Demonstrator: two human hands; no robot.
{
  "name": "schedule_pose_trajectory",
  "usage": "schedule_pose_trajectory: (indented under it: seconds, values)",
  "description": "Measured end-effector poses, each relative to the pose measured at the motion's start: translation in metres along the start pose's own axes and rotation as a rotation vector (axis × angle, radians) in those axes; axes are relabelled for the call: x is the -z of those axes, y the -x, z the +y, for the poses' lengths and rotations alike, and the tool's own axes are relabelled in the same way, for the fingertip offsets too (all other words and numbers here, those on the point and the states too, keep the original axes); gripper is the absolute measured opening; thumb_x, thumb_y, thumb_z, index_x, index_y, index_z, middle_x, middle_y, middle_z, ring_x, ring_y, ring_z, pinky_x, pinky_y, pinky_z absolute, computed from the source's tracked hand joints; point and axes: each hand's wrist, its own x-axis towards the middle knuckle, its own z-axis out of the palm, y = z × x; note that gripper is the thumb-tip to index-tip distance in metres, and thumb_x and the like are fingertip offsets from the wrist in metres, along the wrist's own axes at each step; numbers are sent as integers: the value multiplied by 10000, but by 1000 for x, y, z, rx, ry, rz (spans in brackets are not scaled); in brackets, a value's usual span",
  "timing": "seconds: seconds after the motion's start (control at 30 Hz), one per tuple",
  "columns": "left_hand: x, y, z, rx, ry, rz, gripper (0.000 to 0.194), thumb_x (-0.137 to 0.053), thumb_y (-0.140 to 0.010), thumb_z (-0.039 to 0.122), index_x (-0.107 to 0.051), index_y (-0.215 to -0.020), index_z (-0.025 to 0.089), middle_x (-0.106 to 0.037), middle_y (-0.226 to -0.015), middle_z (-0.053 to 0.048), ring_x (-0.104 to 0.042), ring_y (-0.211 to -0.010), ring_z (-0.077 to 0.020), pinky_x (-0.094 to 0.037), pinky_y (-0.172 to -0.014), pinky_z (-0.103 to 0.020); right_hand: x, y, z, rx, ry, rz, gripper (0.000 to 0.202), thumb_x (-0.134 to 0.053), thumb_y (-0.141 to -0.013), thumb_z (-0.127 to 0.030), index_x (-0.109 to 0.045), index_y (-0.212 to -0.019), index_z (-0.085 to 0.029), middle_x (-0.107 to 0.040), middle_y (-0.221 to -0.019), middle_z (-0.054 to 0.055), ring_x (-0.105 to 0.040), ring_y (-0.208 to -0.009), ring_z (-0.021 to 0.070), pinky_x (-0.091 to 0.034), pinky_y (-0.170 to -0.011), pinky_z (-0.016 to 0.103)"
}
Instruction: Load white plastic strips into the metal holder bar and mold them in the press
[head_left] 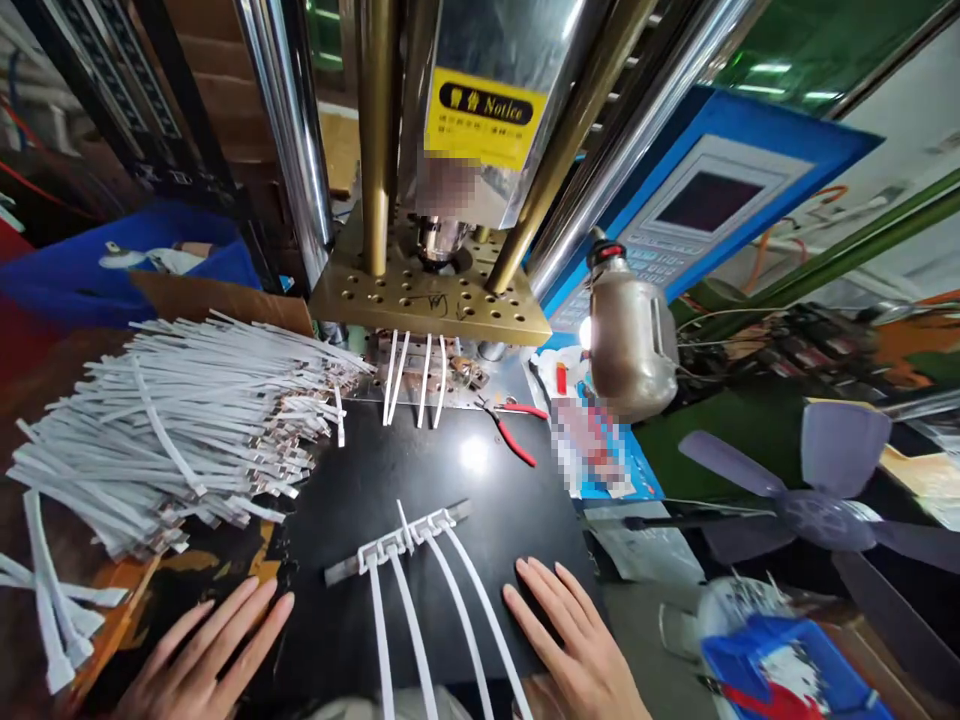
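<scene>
White cable strip (399,541) lies at the lower center of the frame, between the two hands and apart from both. The right hand (574,645) and left hand (214,660) have an open, empty grip, palms down, fingers extended near the edges of the black table (337,480). A brass-colored press (431,305) fills the upper center, a white cable pile (180,420) the left, a fan (825,515) the lower right; red-handled pliers (516,440) lie near the center.

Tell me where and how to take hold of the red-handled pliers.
Best by both red handles, with the right hand coming from the near right side: the handles lie spread on that side, while the pliers' narrow nose points away to the left.
</scene>
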Motion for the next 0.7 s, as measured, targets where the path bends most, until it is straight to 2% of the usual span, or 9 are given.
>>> schedule_pose_trajectory:
  seconds: [0.07, 0.17, 0.3, 0.43, 0.53, 0.7]
  values:
    - [0, -4, 5, 55, -23, -52, 669, -421, -826, 140, -409, -1470, 320, -599, -1348, -31, -608, -1160, -201, -201, -1189, -375, -2, -3, -5, -39, 9, 13, 617, -458, -861, -185, -439, -1478, -190, -490, -1456, 133, -485, -1321, 298, -373, -1114, 495]
    - [4, -10, 14, 187, -6, -93, 734, -424, -810, 76, -366, -1483, 361, -584, -1367, -27, -584, -1196, -215, -225, -1159, -413, -5, -5, -8, -58, -2, 44, 634, -460, -862, -194, -413, -1494, -193, -498, -1447, 128, -492, -1316, 284, -332, -1145, 478]
    - [8, -12, 21, 241, 29, -81, 733, -430, -807, 59, -388, -1470, 368, -593, -1356, -14, -576, -1206, -208, -232, -1143, -393, -8, -3, -6, -48, -27, 51, 649, -443, -870, -190, -374, -1516, -199, -499, -1443, 123, -484, -1322, 268, -276, -1177, 466]
    - [7, -11, 16, 158, -27, -63, 658, -444, -812, 99, -468, -1431, 321, -606, -1340, -29, -591, -1174, -193, -193, -1168, -370, -11, -1, -4, -44, -44, 53, 614, -446, -906, -211, -375, -1516, -186, -492, -1448, 134, -473, -1330, 273, -263, -1182, 473]
    - [6, -11, 11, 69, -94, -81, 640, -459, -798, 112, -493, -1415, 278, -593, -1355, -50, -589, -1167, -195, -173, -1183, -378, -10, -2, -5, -79, -49, 42, 616, -445, -903, -152, -380, -1514, -206, -491, -1454, 123, -485, -1324, 270, -288, -1175, 478]
    - [3, -3, 9, 41, -135, -83, 631, -449, -803, 145, -482, -1426, 242, -541, -1409, -76, -600, -1133, -220, -168, -1193, -430, -8, -3, -13, -139, -85, -4, 611, -431, -902, -127, -396, -1504, -228, -491, -1457, 112, -480, -1331, 282, -341, -1150, 500]
